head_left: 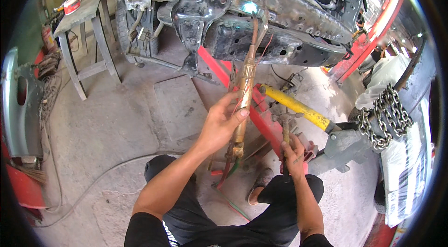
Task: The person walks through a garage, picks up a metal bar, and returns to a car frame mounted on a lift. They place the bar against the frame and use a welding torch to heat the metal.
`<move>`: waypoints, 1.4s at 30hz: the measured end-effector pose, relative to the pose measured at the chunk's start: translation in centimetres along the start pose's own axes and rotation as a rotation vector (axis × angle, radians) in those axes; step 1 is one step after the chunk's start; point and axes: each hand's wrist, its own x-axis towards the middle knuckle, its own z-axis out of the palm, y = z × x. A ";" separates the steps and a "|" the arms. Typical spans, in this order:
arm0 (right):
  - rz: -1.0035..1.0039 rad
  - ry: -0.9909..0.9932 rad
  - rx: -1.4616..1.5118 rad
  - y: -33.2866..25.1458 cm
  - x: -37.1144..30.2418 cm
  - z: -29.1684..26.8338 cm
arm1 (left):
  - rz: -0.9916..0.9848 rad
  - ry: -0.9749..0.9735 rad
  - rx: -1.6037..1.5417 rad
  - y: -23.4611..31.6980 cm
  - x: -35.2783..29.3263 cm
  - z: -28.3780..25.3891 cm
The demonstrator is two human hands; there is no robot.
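Note:
My left hand [219,123] is wrapped round the brass body of a gas torch [247,79]. The torch points away from me, and its tip meets a bright bluish-white glow on the bare metal front frame [280,9] of a vehicle. A thin reddish rod or wire runs alongside the torch. Red and green hoses [233,167] hang from its near end. In my right hand [295,157], lower and to the right, is a hammer [286,128], gripped by its handle with the head up. The hammer stays apart from the vehicle, near my right knee.
A red beam [266,123] crosses the floor under the vehicle. Beside the hammer, a yellow bar [298,104] joins a grey metal stand. A heavy chain [385,116] hangs at right. A worn stool [86,27] carries tools at far left; a grey body panel [23,107] stands nearer.

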 end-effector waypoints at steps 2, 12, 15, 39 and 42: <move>-0.005 -0.007 0.008 0.1 0.0 0.1 | 0.024 0.000 0.031 0.0 0.2 0.0; -0.135 0.059 -0.081 -0.1 0.0 0.1 | -0.016 -0.004 -0.050 -0.1 0.3 0.1; -0.136 0.085 -0.074 -0.5 0.0 0.3 | -0.010 0.006 -0.013 -0.2 0.0 0.0; -0.066 0.080 -0.028 -0.8 0.0 0.0 | -0.027 0.028 -0.089 -0.6 0.0 0.0; -0.081 0.086 -0.036 -0.4 0.1 -0.1 | -0.047 0.017 -0.075 -0.5 -0.1 -0.1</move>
